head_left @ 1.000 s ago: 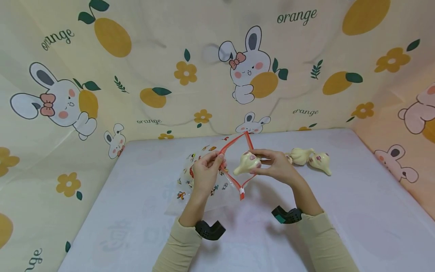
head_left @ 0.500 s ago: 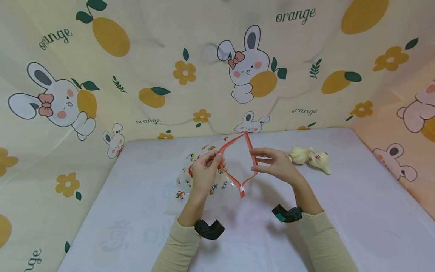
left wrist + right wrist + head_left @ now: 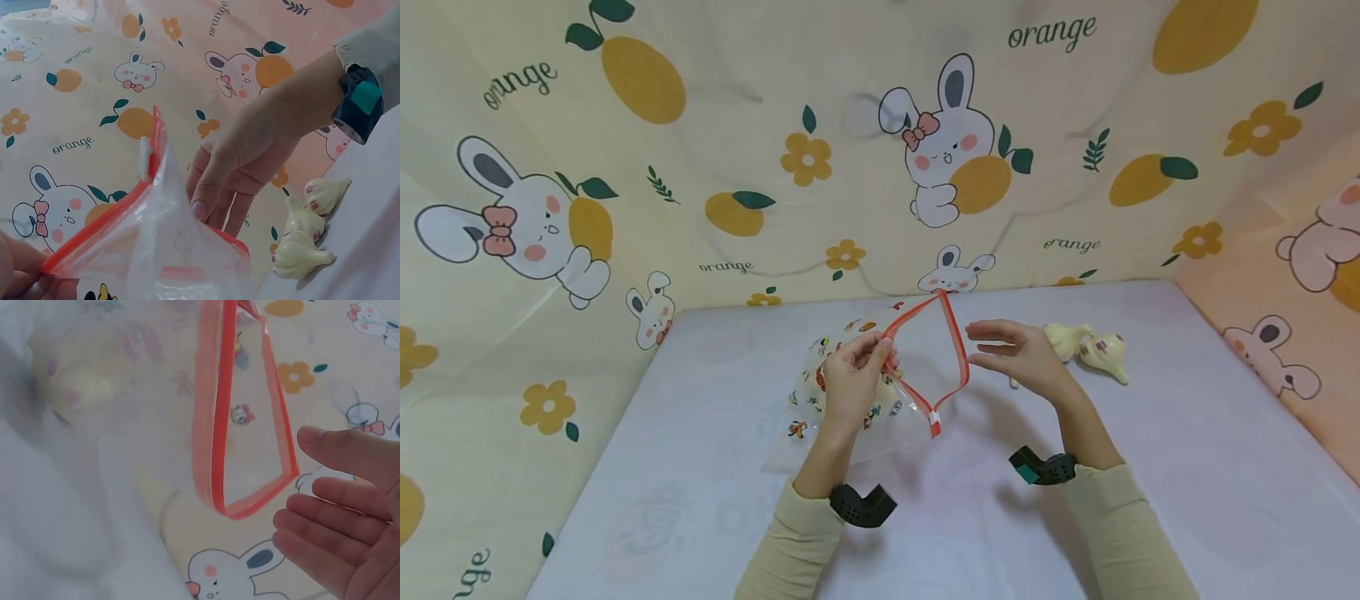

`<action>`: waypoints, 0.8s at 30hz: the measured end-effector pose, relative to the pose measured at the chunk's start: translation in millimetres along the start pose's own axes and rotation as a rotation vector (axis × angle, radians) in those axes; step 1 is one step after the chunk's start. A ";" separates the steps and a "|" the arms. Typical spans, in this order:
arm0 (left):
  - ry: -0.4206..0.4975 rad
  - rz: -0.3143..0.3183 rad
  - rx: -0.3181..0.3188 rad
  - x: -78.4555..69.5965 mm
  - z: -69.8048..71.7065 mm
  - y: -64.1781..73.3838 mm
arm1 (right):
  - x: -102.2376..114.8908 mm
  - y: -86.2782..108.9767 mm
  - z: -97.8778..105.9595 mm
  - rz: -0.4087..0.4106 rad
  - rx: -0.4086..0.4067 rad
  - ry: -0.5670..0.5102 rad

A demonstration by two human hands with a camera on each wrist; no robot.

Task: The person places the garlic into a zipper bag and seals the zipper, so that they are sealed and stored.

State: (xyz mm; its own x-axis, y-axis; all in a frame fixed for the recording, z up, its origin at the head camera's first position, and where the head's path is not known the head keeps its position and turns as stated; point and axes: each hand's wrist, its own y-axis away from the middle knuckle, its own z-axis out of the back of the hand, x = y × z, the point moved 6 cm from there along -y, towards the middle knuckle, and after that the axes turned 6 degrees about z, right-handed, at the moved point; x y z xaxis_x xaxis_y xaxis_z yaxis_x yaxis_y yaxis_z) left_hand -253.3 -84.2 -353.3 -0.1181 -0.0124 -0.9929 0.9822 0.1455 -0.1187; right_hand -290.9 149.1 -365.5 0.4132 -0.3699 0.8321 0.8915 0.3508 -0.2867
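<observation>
A clear plastic zip bag (image 3: 808, 404) with small cartoon prints lies on its side, its red-edged mouth (image 3: 957, 333) spread wide to the right. My left hand (image 3: 852, 379) pinches the near-left part of that red edge between thumb and fingers. Just right of the mouth, my right hand (image 3: 1026, 358) is held up with fingers extended and nothing in them; the right wrist view shows a gap between it and the edge. Through the plastic there, a blurred pale garlic bulb (image 3: 81, 378) shows. Its exact position in the bag is hard to make out.
Three more garlic bulbs (image 3: 303, 255) lie in a cluster on the white tabletop (image 3: 1150, 492), right of the bag. My right hand partly covers them in the head view. A printed rabbit-and-orange sheet (image 3: 850, 125) rises behind the table and at both sides.
A garlic bulb held in my right hand at the bag's mouth has left the hand and gone from view in the head camera. The right hand then drew back rightward; the left stayed.
</observation>
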 end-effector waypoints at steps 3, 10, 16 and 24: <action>0.001 0.008 0.001 0.6 -0.1 0.2 | -5.2 0.7 3.5 -0.026 -0.011 0.017; 0.006 0.023 0.006 0.8 -0.2 0.3 | -18.4 4.8 13.3 -0.061 -0.043 0.056; 0.006 0.022 0.004 1.0 -0.4 0.3 | -28.0 8.0 18.2 -0.047 -0.070 0.035; 0.005 0.028 0.004 0.4 -0.7 1.0 | -38.4 10.7 24.8 -0.122 -0.072 0.057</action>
State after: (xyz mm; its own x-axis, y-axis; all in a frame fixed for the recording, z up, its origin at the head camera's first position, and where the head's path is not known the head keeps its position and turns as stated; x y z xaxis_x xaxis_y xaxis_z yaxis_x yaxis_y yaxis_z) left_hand -252.5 -83.4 -353.9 -0.0913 -0.0037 -0.9958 0.9857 0.1423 -0.0909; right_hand -301.8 188.4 -388.7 0.3092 -0.4546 0.8353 0.9458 0.2386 -0.2203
